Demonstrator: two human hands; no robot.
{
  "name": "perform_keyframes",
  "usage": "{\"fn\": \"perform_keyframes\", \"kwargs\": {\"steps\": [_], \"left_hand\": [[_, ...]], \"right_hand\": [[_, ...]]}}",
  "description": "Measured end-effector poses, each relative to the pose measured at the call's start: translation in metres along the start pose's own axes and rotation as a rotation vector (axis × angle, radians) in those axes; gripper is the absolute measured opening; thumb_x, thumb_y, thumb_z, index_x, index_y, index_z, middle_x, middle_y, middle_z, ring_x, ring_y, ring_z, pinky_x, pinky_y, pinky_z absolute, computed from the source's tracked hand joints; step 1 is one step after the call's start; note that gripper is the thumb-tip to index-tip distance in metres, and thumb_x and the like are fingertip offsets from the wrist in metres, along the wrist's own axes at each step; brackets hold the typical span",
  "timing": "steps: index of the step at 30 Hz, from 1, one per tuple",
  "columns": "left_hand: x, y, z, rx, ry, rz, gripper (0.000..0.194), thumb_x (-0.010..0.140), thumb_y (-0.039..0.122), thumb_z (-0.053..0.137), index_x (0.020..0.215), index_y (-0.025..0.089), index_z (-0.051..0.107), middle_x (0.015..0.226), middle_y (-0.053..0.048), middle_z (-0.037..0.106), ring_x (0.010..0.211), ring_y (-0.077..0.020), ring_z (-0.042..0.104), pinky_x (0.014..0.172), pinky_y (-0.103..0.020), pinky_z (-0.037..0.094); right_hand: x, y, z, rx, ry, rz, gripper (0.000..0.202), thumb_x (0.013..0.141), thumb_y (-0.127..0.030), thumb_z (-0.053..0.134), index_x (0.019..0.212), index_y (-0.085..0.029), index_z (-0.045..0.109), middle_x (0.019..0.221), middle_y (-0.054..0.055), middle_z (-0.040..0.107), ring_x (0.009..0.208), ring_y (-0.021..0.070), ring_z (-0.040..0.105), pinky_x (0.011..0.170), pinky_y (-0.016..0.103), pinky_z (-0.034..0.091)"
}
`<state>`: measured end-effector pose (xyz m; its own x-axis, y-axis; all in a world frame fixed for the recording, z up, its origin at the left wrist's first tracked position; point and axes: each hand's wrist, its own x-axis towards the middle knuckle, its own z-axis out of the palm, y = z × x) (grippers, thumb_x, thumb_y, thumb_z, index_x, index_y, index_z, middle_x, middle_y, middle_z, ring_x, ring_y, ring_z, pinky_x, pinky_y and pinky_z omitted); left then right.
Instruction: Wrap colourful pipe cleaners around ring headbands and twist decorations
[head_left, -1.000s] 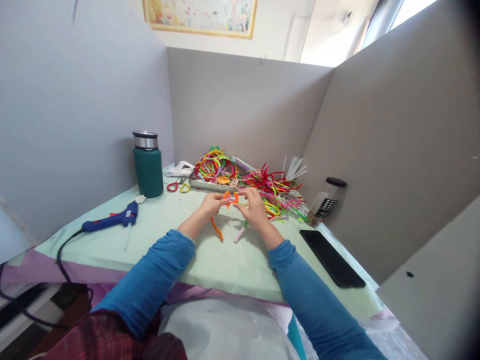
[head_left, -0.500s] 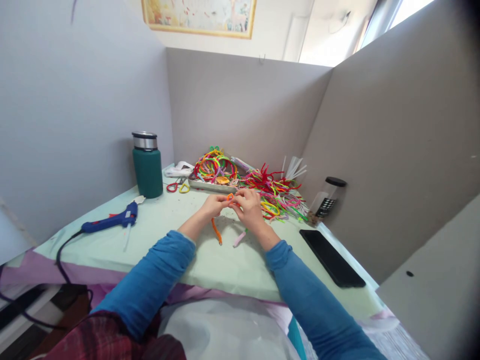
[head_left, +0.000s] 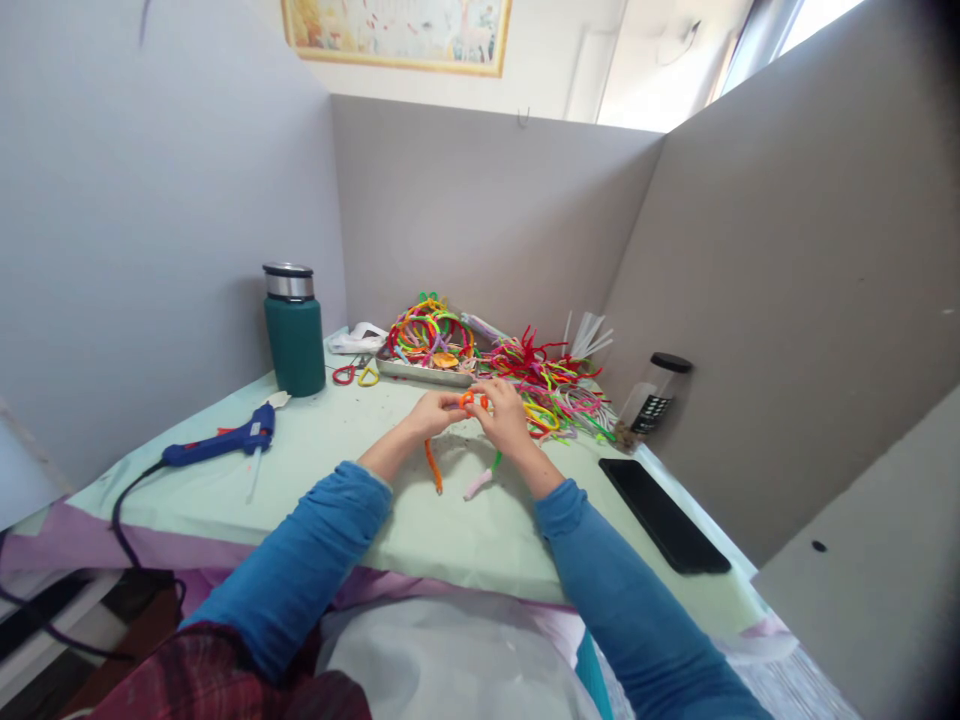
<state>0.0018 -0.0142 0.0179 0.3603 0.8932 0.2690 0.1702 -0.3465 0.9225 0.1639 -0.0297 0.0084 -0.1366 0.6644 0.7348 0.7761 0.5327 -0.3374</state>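
Observation:
My left hand (head_left: 437, 412) and my right hand (head_left: 501, 410) meet over the middle of the table, fingers closed on a fuzzy pipe-cleaner piece. Bright orange loops (head_left: 468, 399) of it show between the fingertips. An orange end (head_left: 433, 467) hangs below my left hand. Beneath my right hand a green stem with a pale pink end (head_left: 478, 485) sticks out. How the parts join is hidden by my fingers.
Behind the hands are a metal tray (head_left: 427, 374) of coloured loops and a pile of pipe cleaners (head_left: 536, 360). A green bottle (head_left: 295, 335) and blue glue gun (head_left: 225, 442) are left; a clear jar (head_left: 656, 400) and black phone (head_left: 664, 515) are right.
The orange loops between my fingertips show more now. The pink end has shifted slightly left and down, and more green stem is visible. My hands stay nearly in place.

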Motion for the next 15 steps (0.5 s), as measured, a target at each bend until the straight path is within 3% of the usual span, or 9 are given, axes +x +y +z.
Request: {"fn": "perform_keyframes", "kwargs": {"steps": [4, 9, 15], "left_hand": [[0.006, -0.010, -0.001, 0.067, -0.003, 0.057, 0.033, 0.060, 0.038, 0.071, 0.081, 0.013, 0.074, 0.069, 0.001, 0.066, 0.069, -0.0147, 0.055, 0.065, -0.023, 0.041], [0.012, -0.021, -0.001, 0.091, 0.023, 0.031, 0.032, 0.063, 0.040, 0.068, 0.077, 0.013, 0.073, 0.069, -0.001, 0.067, 0.070, -0.0159, 0.057, 0.066, -0.024, 0.042], [0.009, -0.009, 0.002, -0.010, 0.109, -0.042, 0.024, 0.063, 0.029, 0.070, 0.081, 0.013, 0.067, 0.066, -0.004, 0.068, 0.061, -0.0139, 0.058, 0.058, -0.022, 0.041]], "right_hand": [[0.000, 0.003, 0.002, 0.091, -0.012, -0.001, 0.014, 0.085, -0.029, 0.057, 0.090, -0.021, 0.066, 0.093, 0.006, 0.064, 0.094, 0.0229, 0.053, 0.084, 0.036, 0.038], [0.000, 0.002, 0.002, 0.162, -0.017, 0.004, 0.011, 0.085, -0.027, 0.056, 0.085, -0.020, 0.064, 0.087, 0.004, 0.066, 0.088, 0.0205, 0.055, 0.080, 0.033, 0.040], [-0.001, -0.001, 0.001, 0.228, -0.021, -0.031, 0.013, 0.085, -0.027, 0.054, 0.092, -0.020, 0.062, 0.092, 0.005, 0.066, 0.088, 0.0195, 0.057, 0.081, 0.033, 0.042]]}}
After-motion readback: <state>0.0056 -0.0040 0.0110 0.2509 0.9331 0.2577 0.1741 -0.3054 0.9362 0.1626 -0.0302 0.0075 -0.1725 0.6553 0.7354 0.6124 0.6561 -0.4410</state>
